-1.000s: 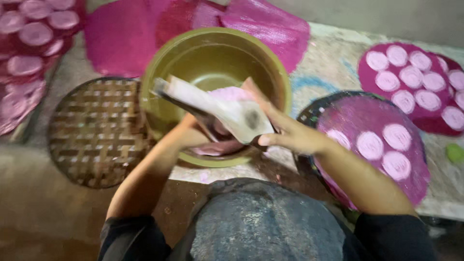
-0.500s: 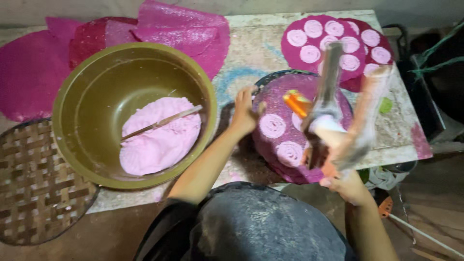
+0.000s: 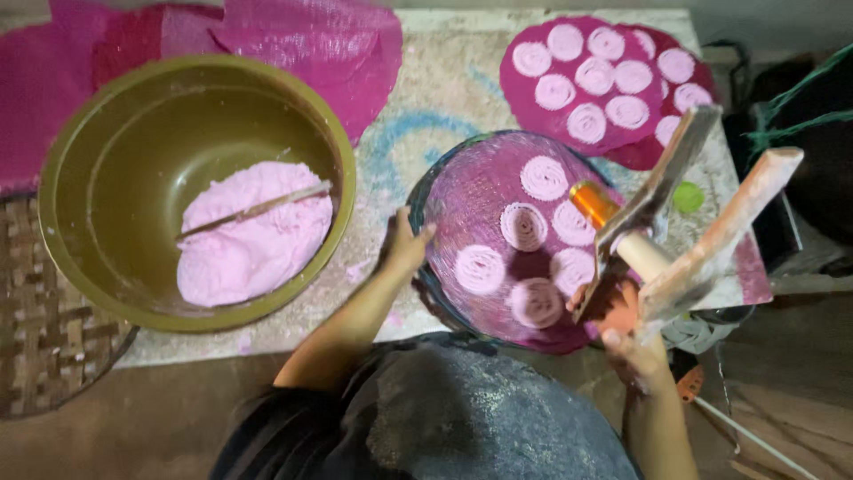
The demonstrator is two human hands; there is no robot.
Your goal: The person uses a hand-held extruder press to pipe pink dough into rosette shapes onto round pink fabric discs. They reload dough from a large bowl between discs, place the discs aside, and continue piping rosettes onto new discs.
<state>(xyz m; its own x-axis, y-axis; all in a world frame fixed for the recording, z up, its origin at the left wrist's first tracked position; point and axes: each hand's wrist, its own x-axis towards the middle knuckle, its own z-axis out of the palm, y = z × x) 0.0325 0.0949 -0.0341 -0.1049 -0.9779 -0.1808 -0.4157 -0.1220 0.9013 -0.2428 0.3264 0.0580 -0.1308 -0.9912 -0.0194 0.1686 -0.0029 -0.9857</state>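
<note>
while the press is being held: the wooden press (image 3: 675,222) is being clasped by the right hand (image 3: 635,356), just above the grip.
left hand: (image 3: 404,249) the round tray (image 3: 444,191) rim is being gripped.
risk: dough coils (image 3: 524,227) beside the grip are possibly being smeared if the tray is tilted.

Bare strip btw bowl (image 3: 67,258) & tray (image 3: 425,191).

We see a wooden press (image 3: 684,231) at right of frame, two dough-dusted handles tilted up to the upper right, orange nozzle pointing down-left | round woven tray (image 3: 462,191) at centre-right, flat under a magenta sheet | six pink dough spirals (image 3: 522,226) on it.
</note>
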